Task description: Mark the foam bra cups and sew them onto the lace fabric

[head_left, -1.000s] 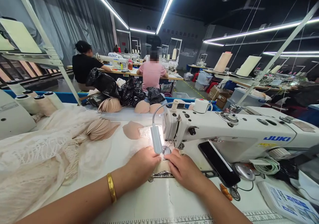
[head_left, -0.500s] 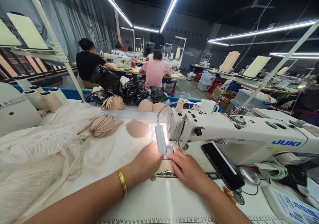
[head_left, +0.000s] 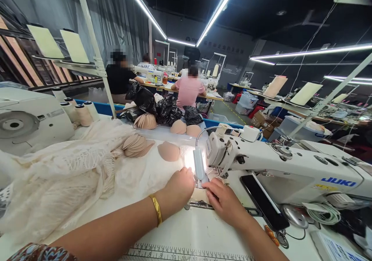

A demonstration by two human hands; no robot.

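Observation:
My left hand (head_left: 180,184), with a gold bangle at the wrist, is closed beside the needle area of a white sewing machine (head_left: 273,152). Its fingertips press together near a bright gooseneck lamp (head_left: 199,166); what they hold is lost in the glare. My right hand (head_left: 222,199) has its fingers bent and drawn together on the other side of the needle. Its fingertips are close to a small shiny round part (head_left: 205,179) below the lamp head. Between the hands lies a beige patch (head_left: 200,194), whose kind I cannot make out.
Beige bra cups (head_left: 168,151) and a fanned cup stack (head_left: 135,146) lie beyond my left hand. White lace fabric (head_left: 78,172) covers the left side. A phone (head_left: 263,201) lies right of my right hand. A ruler strip (head_left: 186,253) runs along the front edge. Two people sit ahead.
The whole view has shifted, so the scene sits further right and more of the left side shows. Both hands stay by the needle; the left fingers have lifted slightly.

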